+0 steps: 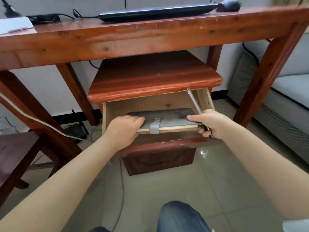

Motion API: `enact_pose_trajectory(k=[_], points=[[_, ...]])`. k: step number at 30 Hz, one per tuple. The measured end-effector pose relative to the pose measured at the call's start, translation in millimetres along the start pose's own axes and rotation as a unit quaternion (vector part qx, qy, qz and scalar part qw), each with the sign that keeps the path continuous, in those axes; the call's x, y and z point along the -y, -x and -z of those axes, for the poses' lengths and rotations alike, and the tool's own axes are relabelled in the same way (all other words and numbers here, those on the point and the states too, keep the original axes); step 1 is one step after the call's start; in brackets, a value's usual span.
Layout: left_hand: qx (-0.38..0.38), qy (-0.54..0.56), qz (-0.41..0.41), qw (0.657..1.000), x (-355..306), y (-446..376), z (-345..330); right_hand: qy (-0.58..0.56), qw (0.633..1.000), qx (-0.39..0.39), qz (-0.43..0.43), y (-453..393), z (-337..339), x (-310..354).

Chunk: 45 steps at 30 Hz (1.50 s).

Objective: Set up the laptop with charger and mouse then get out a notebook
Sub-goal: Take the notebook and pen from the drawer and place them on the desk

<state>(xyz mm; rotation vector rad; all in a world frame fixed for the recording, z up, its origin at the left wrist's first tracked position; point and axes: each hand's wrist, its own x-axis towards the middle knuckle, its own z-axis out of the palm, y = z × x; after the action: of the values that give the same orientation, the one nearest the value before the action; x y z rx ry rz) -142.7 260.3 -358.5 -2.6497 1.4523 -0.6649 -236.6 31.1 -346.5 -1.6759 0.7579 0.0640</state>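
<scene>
Both hands are in the open drawer [107, 113] of the small wooden cabinet [150, 77] that stands under the surface [117, 42]. The left hand [123, 127] grips the near left corner of the notebook [167, 118], fingers on the cover and, it seems, the thumb below. The right hand [210, 123] holds the near right corner, thumb on top and fingers curled under the edge, and the same hand also keeps a pen [194, 102], which points up and away toward the back right corner of the drawer. Probably the person takes a corner in each hand so that the notebook comes out flat and does not catch on the drawer front; the near edge already looks raised a little above that front, while the far part is still inside.

The notebook has a grey cover, somewhat worn or dusty, with a row of small dark marks along its far edge. A grey strap [155, 127] wraps over the middle of the near edge as a closure, and the pale page block shows under the cover.

On the surface above, the closed black laptop [155, 13] lies along the back edge, its cable going left toward the charger brick [43, 18], and the dark mouse [229, 5] sits just beside its right end. Judging from this, only the notebook step is not yet finished.
</scene>
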Motion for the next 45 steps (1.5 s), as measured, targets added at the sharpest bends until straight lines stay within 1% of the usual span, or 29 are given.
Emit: enact_pose_trajectory(k=[1, 4, 6, 9, 13, 15, 16, 17, 18, 19, 20, 21, 24, 26, 28, 31, 34, 37, 40, 42, 45], points=[[-0.014, 0.015, -0.043, 0.999, -0.8, 2.9, 4.0, -0.007, 1.0, -0.002, 0.008, 7.0, 3.2, -1.7], [-0.035, 0.029, -0.108, 0.993, -12.7, 8.2, 21.1, -0.019, 0.999, -0.007, 0.032, 30.1, 15.9, -5.8], [-0.058, 0.038, -0.123, 0.99, -21.0, 7.2, 36.7, -0.022, 0.998, -0.015, 0.054, 47.1, 25.0, -4.3], [-0.099, 0.031, -0.14, 0.985, -27.1, -2.7, 63.7, -0.075, 0.991, -0.036, 0.105, 68.5, 39.8, 3.8], [-0.107, -0.001, -0.132, 0.985, -20.9, -15.0, 87.0, -0.12, 0.975, -0.078, 0.168, 71.3, 42.2, 27.8], [-0.097, -0.017, -0.113, 0.989, -12.4, -23.0, 87.9, -0.083, 0.971, -0.125, 0.188, 63.1, 31.5, 39.4], [-0.097, -0.018, -0.1, 0.99, -6.8, -28.3, 84.6, -0.047, 0.965, -0.162, 0.198, 58.1, 24.6, 41.8], [-0.1, -0.019, -0.078, 0.992, 0.2, -34.3, 78.0, -0.006, 0.955, -0.206, 0.214, 53.0, 18.1, 40.2], [-0.083, -0.026, -0.047, 0.995, 8.4, -39.4, 69.1, 0.036, 0.939, -0.246, 0.238, 49.3, 11.7, 34.8], [-0.054, -0.036, -0.017, 0.998, 18.2, -42.5, 60.8, 0.078, 0.923, -0.268, 0.266, 47.3, 5.4, 25.5], [-0.028, -0.042, 0.007, 0.999, 28.3, -45.0, 55.0, 0.126, 0.91, -0.269, 0.29, 46.7, -0.5, 13.1], [-0.014, -0.047, 0.02, 0.999, 37.4, -47.3, 49.9, 0.182, 0.903, -0.249, 0.3, 46.6, -5.8, -1.3], [0.035, -0.076, 0.043, 0.996, 57.2, -51.9, 37.0, 0.33, 0.894, -0.155, 0.261, 39.9, -23.8, -50.5], [0.055, -0.068, 0.068, 0.994, 63.0, -52.4, 27.4, 0.389, 0.878, -0.138, 0.242, 33.9, -40.5, -79.9], [0.043, -0.049, 0.087, 0.994, 64.1, -52.8, 21.0, 0.397, 0.87, -0.154, 0.251, 27.8, -55.7, -97.8], [0.038, -0.053, 0.083, 0.994, 66.9, -54.7, 17.8, 0.359, 0.855, -0.225, 0.298, 21.1, -72.7, -104.4], [0.042, -0.056, 0.069, 0.995, 71.4, -57.7, 17.8, 0.367, 0.809, -0.286, 0.36, 19.9, -83.7, -102.7], [0.015, -0.048, 0.046, 0.998, 78.2, -62.9, 20.7, 0.43, 0.767, -0.297, 0.372, 18.8, -92.0, -94.7], [0.006, -0.048, 0.05, 0.998, 88.2, -70.6, 27.1, 0.478, 0.723, -0.308, 0.392, 12.7, -91.2, -77.3], [0.006, -0.049, 0.043, 0.998, 93.9, -74.3, 29.0, 0.492, 0.711, -0.317, 0.39, 5.5, -87.0, -63.0], [0.005, -0.047, 0.028, 0.999, 95.5, -74.2, 28.6, 0.504, 0.708, -0.318, 0.379, -7.9, -80.3, -44.2]])
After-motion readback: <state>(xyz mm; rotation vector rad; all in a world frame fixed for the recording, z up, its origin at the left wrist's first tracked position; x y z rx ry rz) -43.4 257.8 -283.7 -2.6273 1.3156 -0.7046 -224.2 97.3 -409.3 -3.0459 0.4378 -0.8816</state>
